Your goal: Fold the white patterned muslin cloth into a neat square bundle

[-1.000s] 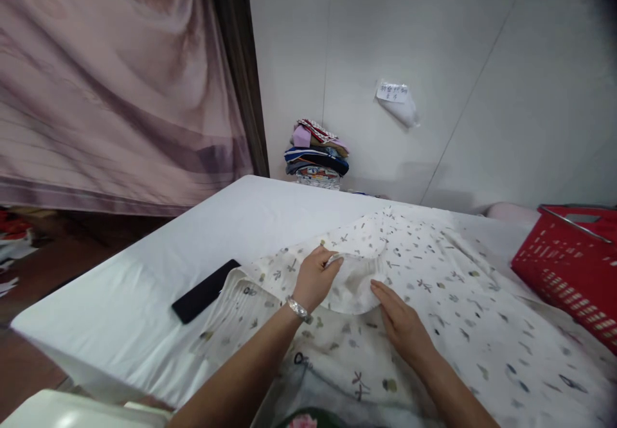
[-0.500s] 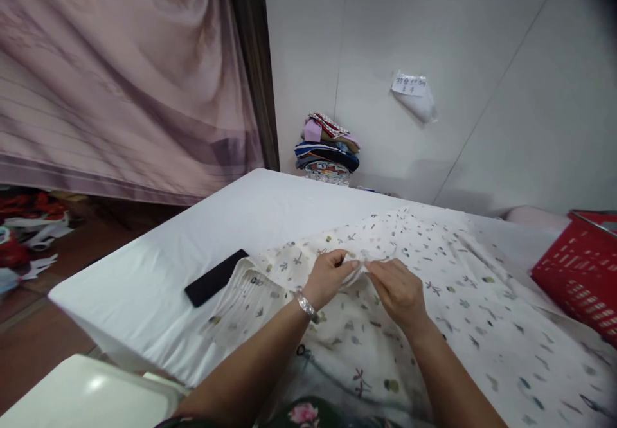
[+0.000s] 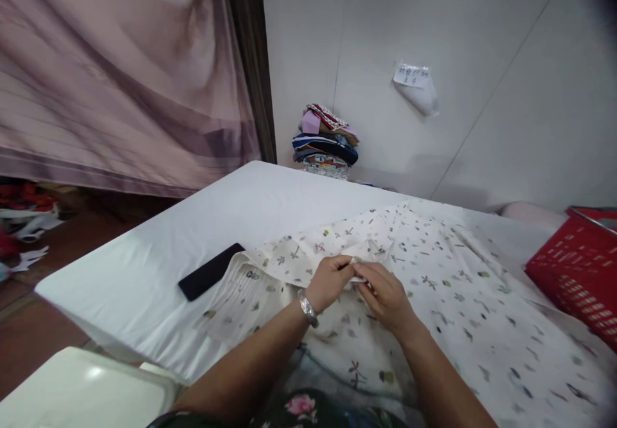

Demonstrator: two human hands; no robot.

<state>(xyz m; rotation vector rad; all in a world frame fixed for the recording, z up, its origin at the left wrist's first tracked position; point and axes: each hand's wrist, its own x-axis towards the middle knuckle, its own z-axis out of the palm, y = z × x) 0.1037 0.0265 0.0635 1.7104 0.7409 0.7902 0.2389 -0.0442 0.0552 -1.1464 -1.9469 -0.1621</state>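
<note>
A large cream fabric (image 3: 448, 274) printed with small plants and dashes lies across the right half of the table and hangs over my lap. My left hand (image 3: 331, 281), with a silver bracelet (image 3: 307, 308) at its wrist, pinches an edge of this fabric. Right beside it, my right hand (image 3: 383, 292) grips the same edge, the fingertips of both hands nearly touching. The bit of cloth between the fingers is partly hidden. Left of my hands, the fabric's edge curls over in a gathered fold.
A black flat rectangular object (image 3: 211, 272) lies on the white-covered table (image 3: 159, 248), near the fabric's left edge. A red basket (image 3: 576, 267) stands at the right. Folded cloths (image 3: 325, 139) are stacked by the wall. A pale stool (image 3: 87, 389) sits at the lower left.
My hands have come closer together, with my right hand shifting left and slightly down. Both still hold the fabric's edge. The view has tilted slightly.
</note>
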